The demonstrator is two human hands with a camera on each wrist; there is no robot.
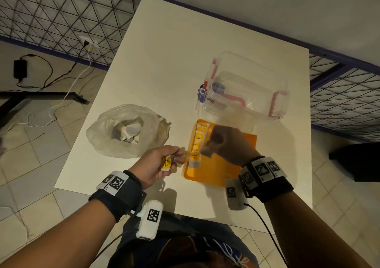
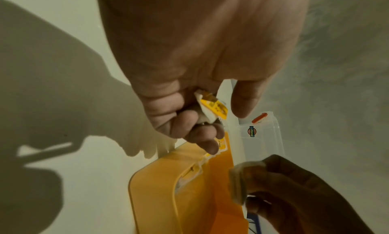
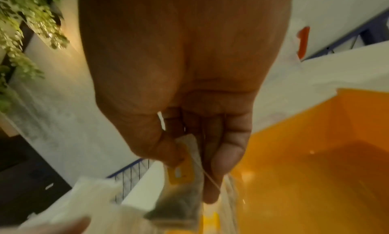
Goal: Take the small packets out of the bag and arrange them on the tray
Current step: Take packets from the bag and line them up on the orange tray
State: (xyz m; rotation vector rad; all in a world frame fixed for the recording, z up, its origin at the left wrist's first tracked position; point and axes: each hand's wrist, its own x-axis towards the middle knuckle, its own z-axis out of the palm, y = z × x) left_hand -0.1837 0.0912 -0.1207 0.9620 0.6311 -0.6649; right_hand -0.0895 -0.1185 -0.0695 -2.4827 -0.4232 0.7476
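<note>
A clear plastic lidded box (image 1: 244, 87) sits above the orange tray (image 1: 226, 171); the packet row (image 1: 197, 144) runs top-to-bottom; right hand (image 1: 228, 144) and left hand (image 1: 158, 165) each pinch a packet

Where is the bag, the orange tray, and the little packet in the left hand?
bag (image 1: 107, 138), head view, on its clear plastic side.
orange tray (image 1: 207, 175), head view, on its bare floor near the front.
little packet (image 1: 167, 163), head view, on its yellow label, held by the left hand (image 1: 158, 165).
</note>
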